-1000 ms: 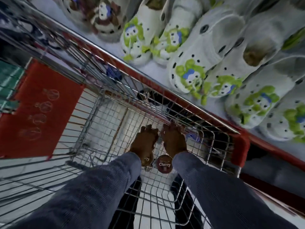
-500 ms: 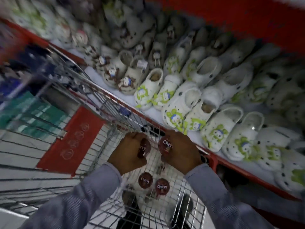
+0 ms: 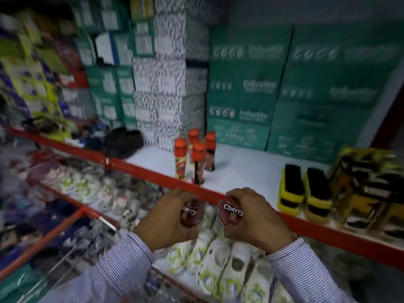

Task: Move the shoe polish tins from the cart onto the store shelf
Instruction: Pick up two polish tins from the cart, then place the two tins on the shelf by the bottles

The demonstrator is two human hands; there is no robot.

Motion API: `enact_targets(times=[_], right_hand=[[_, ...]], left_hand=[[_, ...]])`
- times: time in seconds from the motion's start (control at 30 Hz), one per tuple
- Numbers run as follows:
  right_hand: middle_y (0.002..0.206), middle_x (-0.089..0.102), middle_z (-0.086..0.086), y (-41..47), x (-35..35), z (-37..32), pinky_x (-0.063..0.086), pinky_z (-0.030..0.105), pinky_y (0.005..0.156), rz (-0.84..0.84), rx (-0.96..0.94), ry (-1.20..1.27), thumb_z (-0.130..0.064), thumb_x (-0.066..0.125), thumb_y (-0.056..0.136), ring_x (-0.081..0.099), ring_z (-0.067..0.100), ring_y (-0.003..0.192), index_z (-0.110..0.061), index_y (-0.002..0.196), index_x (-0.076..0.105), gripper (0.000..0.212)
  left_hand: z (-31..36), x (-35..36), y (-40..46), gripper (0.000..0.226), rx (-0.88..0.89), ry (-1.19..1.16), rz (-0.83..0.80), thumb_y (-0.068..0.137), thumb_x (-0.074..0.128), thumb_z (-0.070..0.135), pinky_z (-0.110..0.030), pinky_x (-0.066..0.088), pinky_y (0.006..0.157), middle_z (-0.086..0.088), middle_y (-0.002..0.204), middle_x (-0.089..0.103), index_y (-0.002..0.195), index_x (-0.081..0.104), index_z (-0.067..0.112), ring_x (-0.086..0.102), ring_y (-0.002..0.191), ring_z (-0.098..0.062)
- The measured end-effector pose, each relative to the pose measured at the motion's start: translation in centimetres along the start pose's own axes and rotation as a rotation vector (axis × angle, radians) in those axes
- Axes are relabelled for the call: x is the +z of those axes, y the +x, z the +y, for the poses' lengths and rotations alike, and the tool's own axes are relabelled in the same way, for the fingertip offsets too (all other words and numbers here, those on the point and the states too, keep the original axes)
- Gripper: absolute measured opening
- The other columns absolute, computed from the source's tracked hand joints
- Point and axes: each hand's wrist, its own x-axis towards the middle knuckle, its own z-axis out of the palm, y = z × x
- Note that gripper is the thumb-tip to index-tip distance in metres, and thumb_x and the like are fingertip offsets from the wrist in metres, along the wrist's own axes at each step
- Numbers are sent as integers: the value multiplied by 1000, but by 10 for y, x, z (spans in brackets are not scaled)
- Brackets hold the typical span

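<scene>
My left hand point(image 3: 168, 217) grips one round dark-red shoe polish tin point(image 3: 192, 213) with "Cherry" on its lid. A second tin point(image 3: 230, 212) of the same kind sits in my right hand point(image 3: 258, 217). Both tins are held side by side, lids facing me, just below the red front edge of the white store shelf point(image 3: 247, 169). The cart point(image 3: 65, 265) shows only as blurred wire at the lower left.
Several orange-capped polish bottles point(image 3: 196, 154) stand near the shelf's front. Black brushes with yellow backs point(image 3: 303, 189) lie to the right, beside yellow-black packs point(image 3: 367, 189). Green and patterned boxes point(image 3: 244, 88) are stacked behind. White clogs point(image 3: 218, 263) fill the lower shelf.
Both hands have lifted a tin each out of the cart and up to the level of the upper shelf's edge. The view has swung upward from the cart to the shelves.
</scene>
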Motion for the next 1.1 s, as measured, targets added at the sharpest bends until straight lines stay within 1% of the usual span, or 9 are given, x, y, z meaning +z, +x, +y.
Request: enact_targets(times=[0.07,0.17,0.27,0.37,0.57,0.7,0.87,1.0,1.1], right_hand=[[134,52,-4,10,-14,11,47,34,103,54,32,-2,-43,86,59,51,17,124,-29,140,46,91],[135,53,-4,29,-25,26,48,35,104,125,103,26,-46,85,59,52,18,125,-27,141,45,93],[139,53,1,56,-30,41,47,34,106,195,164,66,-37,84,59,51,21,129,-21,142,45,94],[145,47,7,88,-30,56,44,40,109,173,227,91,-31,85,63,44,26,134,-16,145,39,95],[149,43,9,139,-15,89,42,39,111,92,325,62,-27,85,68,40,29,138,-12,145,35,93],[147,45,11,159,-6,103,42,40,111,51,370,31,-26,85,69,41,31,137,-11,140,39,86],[145,46,11,170,2,112,42,40,111,12,388,-4,-25,82,72,40,31,137,-10,139,40,81],[151,42,9,171,2,113,37,40,116,-5,400,-6,-25,80,74,37,29,141,-12,143,37,82],[155,36,10,164,-6,109,35,41,117,-15,353,-18,-23,79,76,33,31,144,-12,151,27,92]], left_hand=[[12,-6,22,81,1,-17,29,58,85,39,-30,49,102,1,128,60,133,57,26,59,116,-15],[25,-6,59,79,7,-27,53,57,84,35,-24,48,100,0,128,63,131,59,24,60,116,-17],[32,3,105,78,12,-73,46,56,85,30,-23,48,97,-2,129,64,130,59,20,61,118,-18],[33,19,148,86,-26,-80,-10,60,87,31,-25,48,99,-5,133,61,136,51,16,59,121,-19],[16,57,216,86,-103,-50,-120,63,87,31,-19,43,83,-6,130,60,136,44,18,60,111,-18],[7,75,239,88,-121,-6,-166,62,87,30,-31,50,98,-11,130,62,136,42,17,60,120,-27],[4,86,249,89,-130,25,-221,63,87,27,-43,50,103,-12,133,60,137,38,19,59,122,-30],[1,91,250,84,-128,28,-239,66,85,25,-31,47,102,-12,137,58,138,41,22,56,126,-28],[4,84,243,88,-115,32,-244,71,84,26,-32,42,111,-10,146,52,146,38,19,50,135,-26]])
